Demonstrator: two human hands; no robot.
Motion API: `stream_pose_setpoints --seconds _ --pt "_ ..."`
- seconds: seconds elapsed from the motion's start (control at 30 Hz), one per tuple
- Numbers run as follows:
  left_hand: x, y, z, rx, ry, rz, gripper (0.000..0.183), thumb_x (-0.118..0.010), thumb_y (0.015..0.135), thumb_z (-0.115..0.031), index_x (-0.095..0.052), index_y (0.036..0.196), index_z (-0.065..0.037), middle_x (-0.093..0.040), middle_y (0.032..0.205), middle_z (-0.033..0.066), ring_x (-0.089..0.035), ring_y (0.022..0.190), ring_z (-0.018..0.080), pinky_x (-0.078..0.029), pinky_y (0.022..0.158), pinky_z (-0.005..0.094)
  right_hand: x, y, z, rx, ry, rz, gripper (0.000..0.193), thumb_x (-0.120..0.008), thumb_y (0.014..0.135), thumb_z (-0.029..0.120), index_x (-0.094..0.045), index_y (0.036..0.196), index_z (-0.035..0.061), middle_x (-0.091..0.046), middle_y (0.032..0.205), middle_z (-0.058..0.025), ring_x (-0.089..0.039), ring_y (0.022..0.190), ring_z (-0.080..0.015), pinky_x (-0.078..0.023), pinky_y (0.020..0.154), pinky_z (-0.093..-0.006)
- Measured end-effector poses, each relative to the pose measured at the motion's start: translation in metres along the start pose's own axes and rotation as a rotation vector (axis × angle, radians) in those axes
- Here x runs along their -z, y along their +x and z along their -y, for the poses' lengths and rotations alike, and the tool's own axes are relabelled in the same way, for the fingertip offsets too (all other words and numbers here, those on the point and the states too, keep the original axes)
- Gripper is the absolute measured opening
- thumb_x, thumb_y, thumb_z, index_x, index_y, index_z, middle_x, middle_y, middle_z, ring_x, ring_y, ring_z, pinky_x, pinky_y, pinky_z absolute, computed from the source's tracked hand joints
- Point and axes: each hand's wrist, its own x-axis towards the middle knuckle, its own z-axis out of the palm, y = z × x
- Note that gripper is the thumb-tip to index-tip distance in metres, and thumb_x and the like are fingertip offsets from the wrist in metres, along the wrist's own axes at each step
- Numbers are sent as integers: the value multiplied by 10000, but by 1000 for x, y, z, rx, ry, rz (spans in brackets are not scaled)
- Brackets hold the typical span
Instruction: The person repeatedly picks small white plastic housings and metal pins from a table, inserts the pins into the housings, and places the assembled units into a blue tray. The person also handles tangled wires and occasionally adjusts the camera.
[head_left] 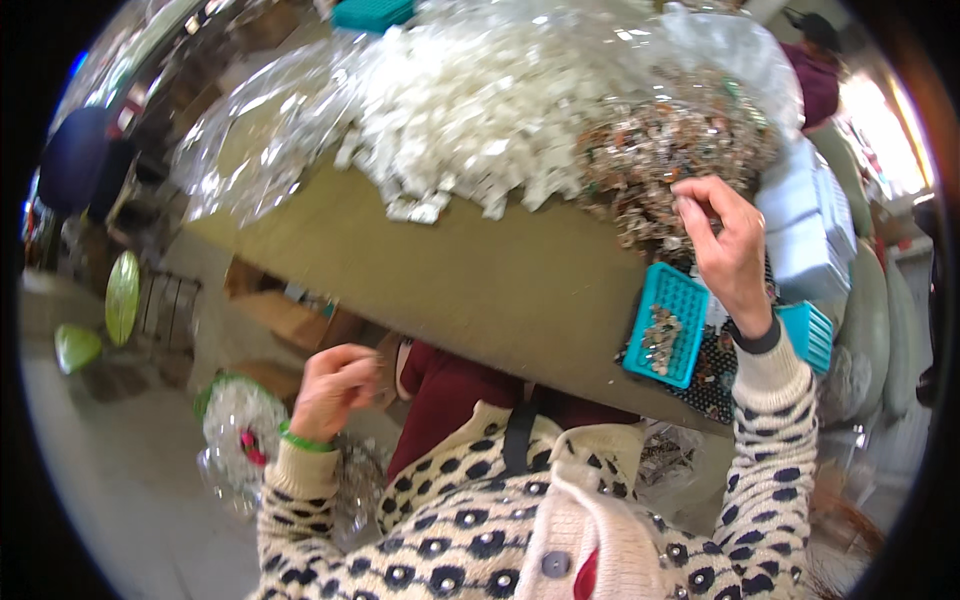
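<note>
My right hand [728, 235] is over the heap of small shiny brown and metallic pieces [680, 150] at the right of the table. Its thumb and fingertips are drawn together in a pinch; whatever is between them is too small to make out. Just below that hand, a turquoise plastic basket [650, 310] holds a small cluster of similar pieces [661, 338]. My left hand [335, 390] hangs off the table's near left edge, its fingers curled closed, and anything inside them is hidden. A large mound of white translucent pieces [470, 110] covers the far middle of the table.
The olive tabletop [480, 280] slopes across the view. Clear plastic sheeting [270, 130] lies at its far left. Stacked pale boxes [805, 220] and another turquoise basket [808, 335] stand at the right. A cardboard box [285, 320] and plastic bags [240, 430] are below left.
</note>
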Motion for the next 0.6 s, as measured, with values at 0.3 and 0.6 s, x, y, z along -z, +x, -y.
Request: stream_pose_setpoints --seconds 0.3,0.6 --pt "81 52 -1 -134 -411 -408 118 -627 936 -208 -550 897 -128 -509 670 -23 -442 525 82 -321 432 223 12 66 -76 375 -498 -37 307 -567 767 -51 -661 1031 74 -574 1012 -95 -565 991 -281 -473 814 -393" --pt "-20 4 9 -12 354 127 127 -630 912 -158 -636 929 -32 -621 727 27 -579 584 107 -487 544 243 15 77 -94 301 -346 3 138 -598 768 -54 -614 894 -1 -585 898 -133 -598 876 -306 -499 793 -394"
